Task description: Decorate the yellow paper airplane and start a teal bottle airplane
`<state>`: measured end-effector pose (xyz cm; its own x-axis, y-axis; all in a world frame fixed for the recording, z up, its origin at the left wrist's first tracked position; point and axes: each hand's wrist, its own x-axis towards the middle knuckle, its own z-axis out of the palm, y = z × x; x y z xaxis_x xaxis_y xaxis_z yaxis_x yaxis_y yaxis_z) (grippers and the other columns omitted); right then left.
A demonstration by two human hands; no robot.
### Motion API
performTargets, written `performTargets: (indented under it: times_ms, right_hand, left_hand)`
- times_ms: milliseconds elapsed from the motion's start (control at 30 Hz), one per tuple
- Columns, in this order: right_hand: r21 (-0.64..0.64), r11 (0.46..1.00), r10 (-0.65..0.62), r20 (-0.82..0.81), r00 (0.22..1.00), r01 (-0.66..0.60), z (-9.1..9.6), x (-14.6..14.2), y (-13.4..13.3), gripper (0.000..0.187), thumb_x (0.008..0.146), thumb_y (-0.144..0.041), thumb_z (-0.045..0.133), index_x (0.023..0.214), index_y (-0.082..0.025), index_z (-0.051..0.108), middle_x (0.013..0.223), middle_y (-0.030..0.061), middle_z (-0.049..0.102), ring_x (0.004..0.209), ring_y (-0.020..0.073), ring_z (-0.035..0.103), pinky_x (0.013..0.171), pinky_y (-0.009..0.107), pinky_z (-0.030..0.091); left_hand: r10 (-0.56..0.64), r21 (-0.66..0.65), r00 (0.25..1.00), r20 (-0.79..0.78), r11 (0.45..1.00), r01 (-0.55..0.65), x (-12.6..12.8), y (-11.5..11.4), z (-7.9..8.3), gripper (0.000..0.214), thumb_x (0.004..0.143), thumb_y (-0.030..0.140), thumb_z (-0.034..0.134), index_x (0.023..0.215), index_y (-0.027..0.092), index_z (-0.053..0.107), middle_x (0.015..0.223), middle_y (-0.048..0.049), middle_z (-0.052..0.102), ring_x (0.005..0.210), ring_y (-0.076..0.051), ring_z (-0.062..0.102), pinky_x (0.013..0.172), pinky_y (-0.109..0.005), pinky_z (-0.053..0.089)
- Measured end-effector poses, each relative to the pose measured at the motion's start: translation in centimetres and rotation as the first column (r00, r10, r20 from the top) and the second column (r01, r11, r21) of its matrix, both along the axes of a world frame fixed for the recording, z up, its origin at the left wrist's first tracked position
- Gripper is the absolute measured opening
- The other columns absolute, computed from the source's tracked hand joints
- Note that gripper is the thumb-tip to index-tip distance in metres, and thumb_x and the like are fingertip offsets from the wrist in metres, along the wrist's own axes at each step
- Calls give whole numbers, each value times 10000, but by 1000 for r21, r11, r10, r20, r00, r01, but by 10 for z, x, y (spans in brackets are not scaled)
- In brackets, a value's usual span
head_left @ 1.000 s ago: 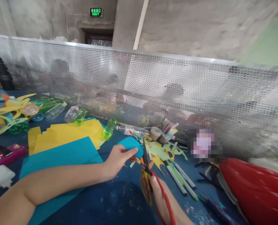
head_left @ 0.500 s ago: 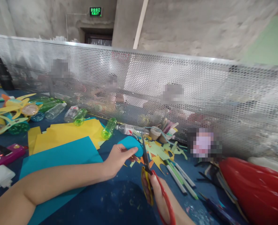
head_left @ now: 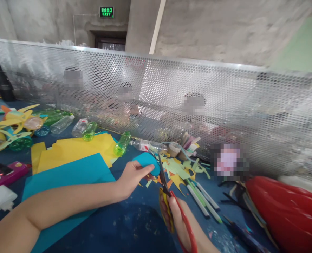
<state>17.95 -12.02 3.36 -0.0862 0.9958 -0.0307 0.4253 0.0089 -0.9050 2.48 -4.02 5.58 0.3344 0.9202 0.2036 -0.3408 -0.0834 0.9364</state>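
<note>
My left hand (head_left: 131, 177) pinches a rounded teal paper cut-out (head_left: 146, 161) just above the blue table (head_left: 119, 228). My right hand (head_left: 178, 219) grips scissors (head_left: 169, 200) with one yellow and one red handle loop. Their blades point up and away, against the right edge of the teal piece. Yellow, green and orange paper offcuts (head_left: 178, 172) lie on the table right behind the blades.
A large teal sheet (head_left: 71, 175) and yellow sheets (head_left: 77, 149) lie to the left, with plastic bottles (head_left: 121, 144) behind them. Pens (head_left: 202, 200) lie to the right, beside a red shiny object (head_left: 287, 211). A perforated metal screen (head_left: 171, 105) runs along the back; people sit behind it.
The scissors and teal piece have shifted very slightly; both hands keep the same hold.
</note>
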Motion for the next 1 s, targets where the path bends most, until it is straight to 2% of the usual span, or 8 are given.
performTargets:
  times_ms: [267,1000]
  right_hand:
    - [43,999,8,18,1000,-9,-1,1,1,596,806,-748,221,599,-211,375,472,-40,383,414,95,373,415,232,313]
    - [12,999,30,-21,999,-30,-2,2,1,598,795,-758,223,570,-220,360,450,-43,358,378,92,356,383,230,316]
  left_hand:
    - [-11,36,1000,3,999,11,0,0,0,226,747,386,655,720,162,649,739,-28,653,638,-138,607,636,-274,485]
    - [-14,64,1000,15,998,13,-1,0,2,196,763,340,639,699,155,633,718,-21,626,646,-133,589,652,-276,487]
